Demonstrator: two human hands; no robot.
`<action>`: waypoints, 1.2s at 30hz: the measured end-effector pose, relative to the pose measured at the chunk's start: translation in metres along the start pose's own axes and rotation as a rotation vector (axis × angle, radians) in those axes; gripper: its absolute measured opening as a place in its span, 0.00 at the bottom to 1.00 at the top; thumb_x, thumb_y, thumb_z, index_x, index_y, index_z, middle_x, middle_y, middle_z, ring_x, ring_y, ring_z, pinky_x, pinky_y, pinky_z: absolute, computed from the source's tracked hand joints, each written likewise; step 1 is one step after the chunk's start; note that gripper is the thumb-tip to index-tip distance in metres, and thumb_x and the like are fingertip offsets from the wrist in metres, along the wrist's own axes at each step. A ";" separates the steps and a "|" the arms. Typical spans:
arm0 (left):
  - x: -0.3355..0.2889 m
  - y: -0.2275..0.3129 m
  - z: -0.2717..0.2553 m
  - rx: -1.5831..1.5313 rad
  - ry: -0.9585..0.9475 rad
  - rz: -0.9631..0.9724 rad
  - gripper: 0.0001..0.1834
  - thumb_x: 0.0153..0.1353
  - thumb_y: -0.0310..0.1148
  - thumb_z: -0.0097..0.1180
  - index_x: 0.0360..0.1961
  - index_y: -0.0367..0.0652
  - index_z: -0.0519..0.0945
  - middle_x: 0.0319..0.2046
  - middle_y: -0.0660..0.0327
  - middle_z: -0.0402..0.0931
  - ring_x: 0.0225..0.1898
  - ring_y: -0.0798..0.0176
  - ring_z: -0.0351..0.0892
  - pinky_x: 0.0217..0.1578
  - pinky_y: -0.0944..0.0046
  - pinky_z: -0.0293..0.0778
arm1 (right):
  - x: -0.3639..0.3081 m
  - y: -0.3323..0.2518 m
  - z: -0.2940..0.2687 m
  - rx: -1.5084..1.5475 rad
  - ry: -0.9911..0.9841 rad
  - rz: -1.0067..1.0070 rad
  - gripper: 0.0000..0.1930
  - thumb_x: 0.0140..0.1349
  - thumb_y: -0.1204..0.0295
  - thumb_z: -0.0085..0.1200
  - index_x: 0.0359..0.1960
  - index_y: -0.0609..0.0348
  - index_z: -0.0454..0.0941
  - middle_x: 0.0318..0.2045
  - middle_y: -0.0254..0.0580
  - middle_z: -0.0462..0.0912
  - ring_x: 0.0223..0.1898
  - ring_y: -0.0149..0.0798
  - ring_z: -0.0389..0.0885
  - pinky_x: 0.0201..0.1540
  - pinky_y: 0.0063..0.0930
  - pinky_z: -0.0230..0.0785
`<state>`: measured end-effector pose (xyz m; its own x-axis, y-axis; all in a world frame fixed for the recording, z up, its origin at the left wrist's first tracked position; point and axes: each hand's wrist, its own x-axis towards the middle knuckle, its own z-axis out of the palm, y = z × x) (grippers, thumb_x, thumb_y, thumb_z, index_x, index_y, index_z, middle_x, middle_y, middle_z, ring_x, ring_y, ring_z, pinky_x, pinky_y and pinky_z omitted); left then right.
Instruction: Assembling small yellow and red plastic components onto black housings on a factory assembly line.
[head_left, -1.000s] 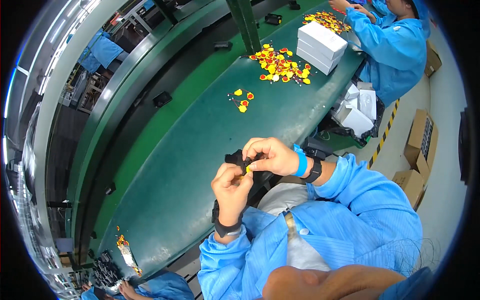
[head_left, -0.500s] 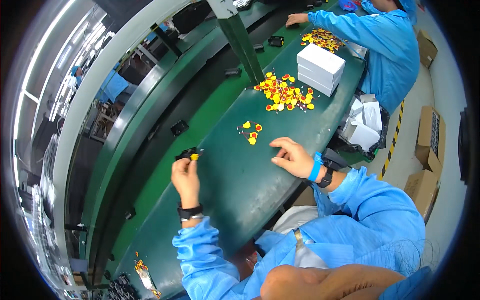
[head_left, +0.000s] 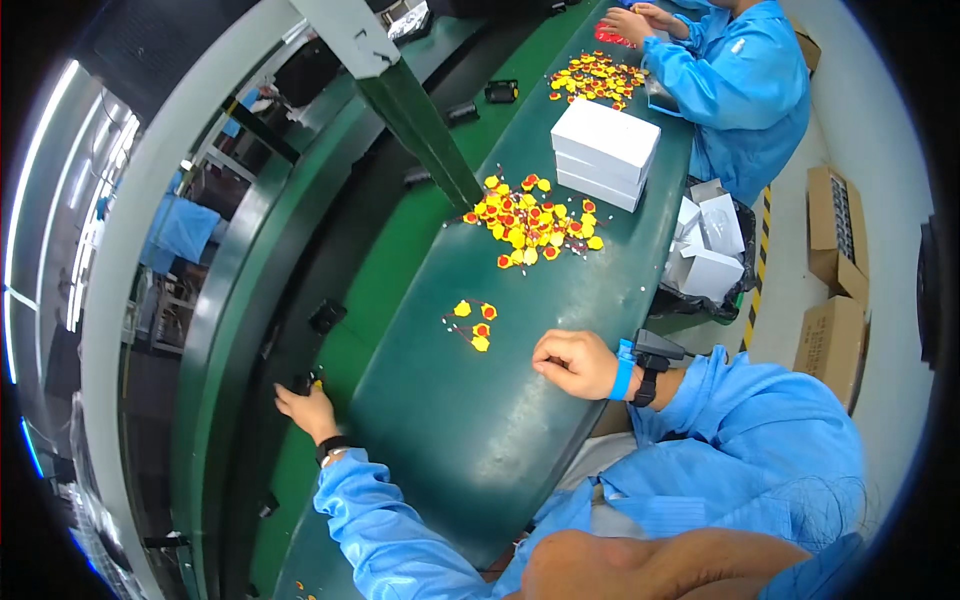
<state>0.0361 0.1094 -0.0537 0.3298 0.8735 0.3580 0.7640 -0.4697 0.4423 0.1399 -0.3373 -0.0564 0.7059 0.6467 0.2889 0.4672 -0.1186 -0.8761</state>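
Note:
My left hand (head_left: 308, 412) is stretched out past the far left edge of the green table, over the conveyor. It holds a small black plastic part (head_left: 304, 384) with a yellow piece on it; the fingers partly hide it. Above the right side of the table, my right hand (head_left: 578, 364) is curled closed, with nothing visible in it. Ahead of it lie a few yellow-and-red hexagonal pieces (head_left: 481, 343) with thin wires. Farther up the table is a larger pile of the same pieces (head_left: 530, 222).
White boxes (head_left: 605, 140) stand stacked beyond the pile. A green metal post (head_left: 420, 130) rises by the table's far edge. Black parts (head_left: 327, 316) lie on the conveyor. A co-worker (head_left: 745, 80) in blue handles pieces farther up. A lined bin (head_left: 705, 250) holds white cartons; cardboard boxes (head_left: 832, 340) stand right.
My left hand has moved left and down with the black part, from the table's edge to over the conveyor. My right hand's fingers have curled in. The view has shifted.

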 end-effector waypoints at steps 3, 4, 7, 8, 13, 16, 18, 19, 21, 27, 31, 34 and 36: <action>-0.023 0.034 -0.041 -0.132 0.085 0.293 0.35 0.54 0.25 0.58 0.63 0.40 0.62 0.62 0.43 0.57 0.61 0.42 0.61 0.58 0.53 0.64 | 0.003 0.000 0.001 0.027 -0.020 0.002 0.04 0.57 0.73 0.53 0.29 0.60 0.76 0.27 0.40 0.77 0.25 0.41 0.77 0.29 0.32 0.69; -0.038 0.058 -0.057 -0.287 0.077 0.388 0.33 0.53 0.24 0.57 0.62 0.39 0.64 0.61 0.44 0.59 0.60 0.44 0.63 0.58 0.54 0.64 | 0.003 -0.001 0.003 0.031 -0.007 -0.009 0.03 0.57 0.73 0.54 0.29 0.60 0.76 0.27 0.41 0.77 0.26 0.42 0.77 0.29 0.33 0.69; -0.089 0.133 -0.097 -0.464 0.068 0.574 0.30 0.56 0.24 0.56 0.61 0.41 0.67 0.54 0.52 0.68 0.51 0.56 0.72 0.48 0.59 0.69 | -0.001 0.006 0.004 0.022 0.035 -0.028 0.03 0.55 0.74 0.54 0.28 0.60 0.76 0.27 0.42 0.78 0.26 0.44 0.78 0.29 0.33 0.69; -0.114 0.157 -0.114 -0.505 0.014 0.663 0.29 0.56 0.23 0.55 0.62 0.41 0.67 0.52 0.53 0.72 0.49 0.58 0.74 0.47 0.61 0.70 | -0.003 0.009 0.004 0.033 0.021 -0.019 0.03 0.55 0.74 0.54 0.28 0.60 0.76 0.27 0.42 0.78 0.26 0.44 0.78 0.29 0.33 0.69; -0.210 0.221 -0.205 -0.835 -0.367 1.385 0.27 0.44 0.18 0.62 0.49 0.33 0.73 0.43 0.43 0.76 0.36 0.42 0.81 0.35 0.54 0.79 | 0.001 0.012 0.010 0.033 0.020 -0.018 0.03 0.56 0.75 0.55 0.28 0.61 0.77 0.26 0.43 0.77 0.23 0.40 0.77 0.26 0.30 0.68; -0.235 0.221 -0.220 -0.855 -0.317 1.404 0.25 0.52 0.29 0.57 0.48 0.76 0.77 0.43 0.54 0.76 0.31 0.61 0.77 0.27 0.70 0.75 | 0.000 0.009 0.007 0.036 0.040 -0.053 0.03 0.56 0.75 0.55 0.27 0.62 0.77 0.26 0.42 0.77 0.22 0.37 0.76 0.25 0.28 0.67; -0.234 0.223 -0.223 -0.596 0.084 1.644 0.29 0.53 0.26 0.55 0.52 0.78 0.74 0.41 0.54 0.76 0.31 0.61 0.76 0.27 0.70 0.75 | 0.000 0.007 0.004 0.092 0.041 0.026 0.03 0.56 0.75 0.55 0.27 0.62 0.77 0.25 0.42 0.77 0.21 0.35 0.75 0.25 0.28 0.66; -0.242 0.221 -0.225 -0.679 0.018 1.500 0.29 0.51 0.23 0.57 0.50 0.74 0.77 0.41 0.55 0.76 0.29 0.61 0.77 0.27 0.69 0.76 | 0.000 0.006 0.006 0.078 0.041 0.008 0.03 0.56 0.74 0.55 0.28 0.61 0.77 0.25 0.41 0.77 0.21 0.34 0.74 0.24 0.27 0.65; -0.252 0.208 -0.235 -0.708 -0.079 1.352 0.23 0.49 0.21 0.59 0.47 0.56 0.77 0.38 0.52 0.77 0.27 0.57 0.77 0.27 0.65 0.76 | 0.000 0.004 0.005 0.079 0.037 0.022 0.03 0.56 0.74 0.55 0.28 0.61 0.77 0.25 0.41 0.77 0.22 0.35 0.75 0.25 0.28 0.65; -0.247 0.143 -0.196 -0.589 -0.628 0.723 0.14 0.53 0.21 0.58 0.43 0.37 0.79 0.29 0.54 0.77 0.26 0.60 0.79 0.28 0.66 0.74 | -0.004 0.005 0.006 0.011 0.068 -0.038 0.04 0.56 0.72 0.55 0.28 0.59 0.77 0.26 0.41 0.78 0.26 0.42 0.79 0.28 0.32 0.69; -0.243 0.085 -0.130 -0.482 -0.857 0.386 0.07 0.57 0.27 0.57 0.35 0.35 0.81 0.25 0.53 0.79 0.25 0.60 0.80 0.27 0.67 0.73 | -0.004 -0.001 0.008 -0.059 0.049 -0.050 0.04 0.55 0.71 0.54 0.27 0.58 0.77 0.27 0.42 0.79 0.27 0.45 0.79 0.31 0.35 0.70; -0.223 0.075 -0.111 -0.446 -0.774 0.237 0.07 0.58 0.28 0.57 0.34 0.34 0.81 0.22 0.57 0.79 0.23 0.65 0.79 0.26 0.69 0.73 | -0.004 0.002 0.008 -0.066 0.050 -0.073 0.04 0.56 0.71 0.54 0.27 0.58 0.77 0.27 0.42 0.79 0.28 0.45 0.79 0.31 0.35 0.70; -0.196 0.059 -0.088 -0.313 -0.559 0.281 0.08 0.57 0.30 0.56 0.31 0.36 0.82 0.21 0.58 0.80 0.23 0.65 0.79 0.26 0.67 0.73 | -0.004 0.003 0.006 -0.090 0.053 -0.057 0.04 0.55 0.71 0.55 0.28 0.58 0.77 0.27 0.41 0.79 0.28 0.45 0.79 0.31 0.36 0.70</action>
<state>-0.0326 -0.1006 -0.0252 0.7914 0.6089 0.0533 0.4402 -0.6284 0.6414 0.1351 -0.3352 -0.0624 0.7025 0.6141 0.3597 0.5520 -0.1513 -0.8200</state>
